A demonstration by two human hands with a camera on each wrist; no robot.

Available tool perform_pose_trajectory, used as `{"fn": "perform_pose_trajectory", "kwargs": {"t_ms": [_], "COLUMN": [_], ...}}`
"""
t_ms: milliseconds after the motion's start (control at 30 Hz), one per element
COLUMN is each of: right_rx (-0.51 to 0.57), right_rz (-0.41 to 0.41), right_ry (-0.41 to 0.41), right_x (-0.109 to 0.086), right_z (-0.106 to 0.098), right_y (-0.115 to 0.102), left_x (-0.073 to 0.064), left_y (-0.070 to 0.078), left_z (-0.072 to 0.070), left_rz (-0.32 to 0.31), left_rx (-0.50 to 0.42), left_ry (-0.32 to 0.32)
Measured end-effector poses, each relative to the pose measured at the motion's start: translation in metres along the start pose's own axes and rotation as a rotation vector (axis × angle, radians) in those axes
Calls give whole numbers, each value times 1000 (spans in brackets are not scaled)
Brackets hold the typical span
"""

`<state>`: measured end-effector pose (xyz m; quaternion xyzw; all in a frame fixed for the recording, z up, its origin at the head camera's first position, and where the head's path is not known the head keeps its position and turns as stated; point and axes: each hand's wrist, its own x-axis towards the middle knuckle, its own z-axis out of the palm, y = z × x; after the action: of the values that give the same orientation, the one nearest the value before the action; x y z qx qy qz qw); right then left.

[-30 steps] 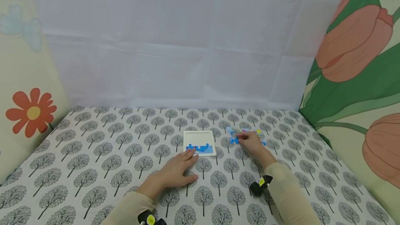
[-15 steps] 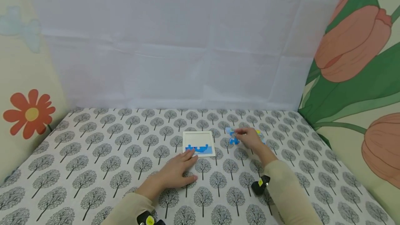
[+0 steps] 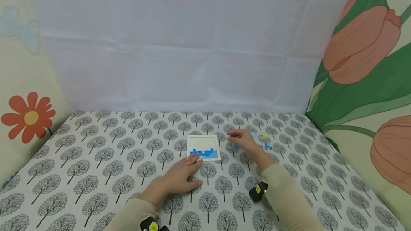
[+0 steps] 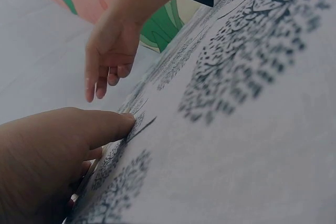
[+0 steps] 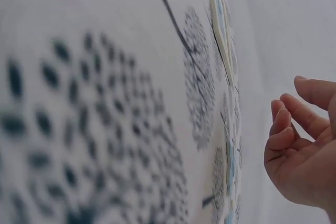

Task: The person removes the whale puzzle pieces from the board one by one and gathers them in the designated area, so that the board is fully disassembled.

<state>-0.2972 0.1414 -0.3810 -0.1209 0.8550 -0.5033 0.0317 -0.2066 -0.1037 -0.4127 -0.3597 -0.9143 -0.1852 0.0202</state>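
A white square frame lies on the table, with blue puzzle pieces along its bottom and a bare white upper part. My left hand rests with its fingertips on the frame's lower left edge, fingers straight and thumb out to the side. My right hand hovers right of the frame. In the right wrist view, the thumb and fingers of my right hand are loosely bent and apart, and I see nothing between them. Loose puzzle pieces, blue and yellow, lie behind and beside that hand, which partly hides them.
A white tablecloth printed with black trees covers the table. Behind it hangs a white sheet. A wall with painted tulips stands at the right, and one with a red flower at the left.
My right hand has moved left and up from the loose pieces toward the frame, uncovering some pieces on their right side. The left hand has stayed on the frame.
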Motion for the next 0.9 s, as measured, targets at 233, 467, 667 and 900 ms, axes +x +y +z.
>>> {"fn": "perform_pose_trajectory", "kwargs": {"t_ms": [233, 467, 667, 900], "right_rx": [-112, -75, -80, -145], "right_rz": [-41, -5, -27, -30], "right_ry": [-104, -167, -167, -192], "right_x": [-3, -3, -6, -7], "right_z": [19, 33, 38, 40], "right_y": [-7, -1, 2, 2], "left_x": [0, 0, 0, 0], "left_y": [-1, -1, 0, 1], "left_z": [1, 1, 1, 1], "left_rz": [-8, -2, -5, -21], "left_rx": [-3, -5, 1, -5], "left_ry": [-8, -10, -10, -8]}}
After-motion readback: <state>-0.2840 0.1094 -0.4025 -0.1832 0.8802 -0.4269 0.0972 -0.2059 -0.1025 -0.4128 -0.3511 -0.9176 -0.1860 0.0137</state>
